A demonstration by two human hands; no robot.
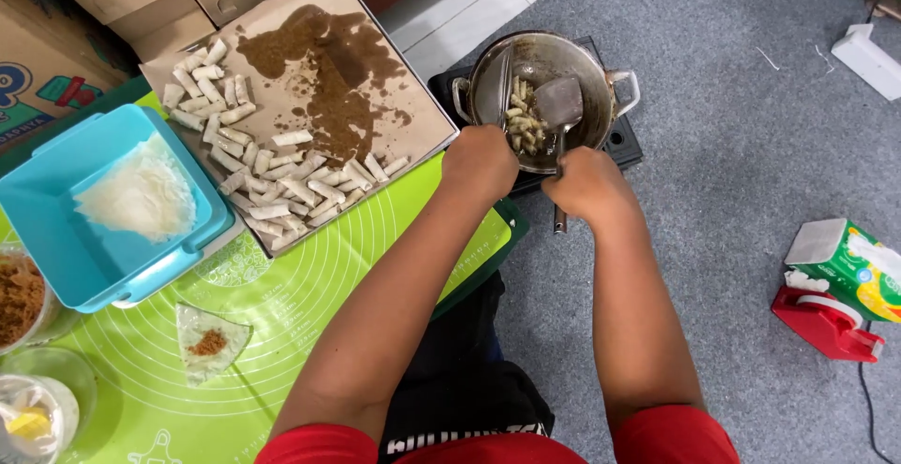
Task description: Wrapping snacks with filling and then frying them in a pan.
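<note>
A steel pan point(542, 98) of small pale rolls point(524, 124) is seen on a black burner point(627, 143) at one o'clock, its walls darkened with oil. The left hand point(481, 159) is closed around tongs point(504, 89) that reach into the pan, while the right hand point(587, 184) is clenched on the handle of a flat metal spatula point(560, 103) resting over the rolls. At eleven o'clock, a cardboard tray point(310, 79) lined with oil-stained brown paper is filled with rows of uncooked rolls point(272, 178). A blue tub point(103, 206) holding white wrappers is set at nine o'clock on a green mat point(282, 304), with a single filled wrapper point(208, 342) laid at seven o'clock. A red tape dispenser point(826, 319) is placed on grey carpet at three o'clock.
</note>
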